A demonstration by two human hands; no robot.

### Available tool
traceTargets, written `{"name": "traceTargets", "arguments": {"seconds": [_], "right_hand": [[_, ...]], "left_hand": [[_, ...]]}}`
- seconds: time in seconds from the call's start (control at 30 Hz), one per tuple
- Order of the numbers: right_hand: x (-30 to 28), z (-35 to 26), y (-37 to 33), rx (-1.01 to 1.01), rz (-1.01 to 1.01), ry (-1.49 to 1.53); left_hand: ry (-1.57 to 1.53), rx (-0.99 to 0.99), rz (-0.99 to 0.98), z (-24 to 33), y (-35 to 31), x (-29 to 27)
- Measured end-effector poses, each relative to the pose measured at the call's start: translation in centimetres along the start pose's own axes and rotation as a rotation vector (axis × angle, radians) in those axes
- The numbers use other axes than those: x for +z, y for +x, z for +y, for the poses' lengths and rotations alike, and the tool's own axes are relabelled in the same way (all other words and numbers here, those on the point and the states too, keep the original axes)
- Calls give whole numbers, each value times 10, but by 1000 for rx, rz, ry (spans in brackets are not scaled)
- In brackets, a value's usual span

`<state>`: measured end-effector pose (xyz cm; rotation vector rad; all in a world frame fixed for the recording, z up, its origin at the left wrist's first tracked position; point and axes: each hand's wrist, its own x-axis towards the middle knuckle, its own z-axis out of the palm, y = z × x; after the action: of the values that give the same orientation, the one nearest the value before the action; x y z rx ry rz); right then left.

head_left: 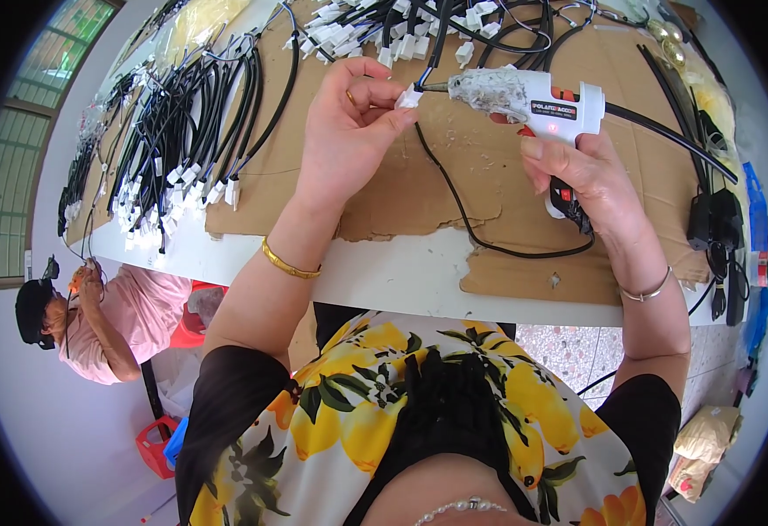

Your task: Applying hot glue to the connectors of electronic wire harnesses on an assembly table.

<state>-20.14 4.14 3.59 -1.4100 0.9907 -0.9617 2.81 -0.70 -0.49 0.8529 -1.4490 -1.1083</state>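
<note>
Between the thumb and fingers of my left hand (353, 127) is a small white plastic connector (408, 97) with thin wires running from a black cable (437, 39). My right hand (583, 175) is wrapped round the handle of a white hot glue gun (533, 101), a finger at its red trigger. Grey-white residue coats the front of the gun. Its nozzle points left, with the tip at the connector; whether they touch I cannot tell. The gun's black cord (463, 206) loops over the cardboard (384, 197) below my hands.
Bundled black cables with white connectors (195, 175) lie on the left, and another heap of white connectors (349, 31) at the back. Black adapters (715, 219) stand near the table's right edge. A co-worker in a pink shirt (130, 320) sits at the left, hands raised.
</note>
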Motion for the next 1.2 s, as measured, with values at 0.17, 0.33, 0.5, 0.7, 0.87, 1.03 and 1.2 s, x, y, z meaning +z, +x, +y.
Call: {"name": "traceTargets", "arguments": {"seconds": [0.17,0.33,0.5,0.7,0.87,1.03,1.2], "right_hand": [[-2,1,0,1,-41,19],[1,5,0,-17,-17,10],[-1,9,2,2,-23,-33],[2,5,3,3,-15,-69],[2,6,3,15,-19,-66],[1,5,2,23,-29,-66],[3,5,1,-9,-23,-50]], "left_hand": [[70,57,25,-2,0,1],[209,100,56,-2,0,2],[233,112,87,-3,1,2],[265,126,96,-2,0,3],[285,112,99,0,0,4],[326,125,106,-3,0,4],[341,125,126,-4,0,3]]}}
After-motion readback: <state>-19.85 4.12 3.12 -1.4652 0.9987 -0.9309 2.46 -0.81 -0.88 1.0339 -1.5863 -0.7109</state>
